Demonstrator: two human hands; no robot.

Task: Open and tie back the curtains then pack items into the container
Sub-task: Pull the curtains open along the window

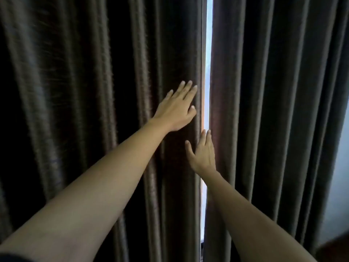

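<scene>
Grips both wide open, empty: left grip (175,108) above, right grip (203,154) below.
The left grip lies flat on the left curtain (75,91); the right grip reaches the bright gap (207,53) beside the right curtain (273,91).

dim scene lit by a narrow, overexposed strip of daylight (207,53) between dark brown pleated fabric curtains (75,91); soft overall focus, folds bowing at the frame edges.

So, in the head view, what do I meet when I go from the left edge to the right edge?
In order: left curtain → left hand → bright gap → right curtain → pale wall. The right hand overlaps the gap, so it has no clear place.
</scene>
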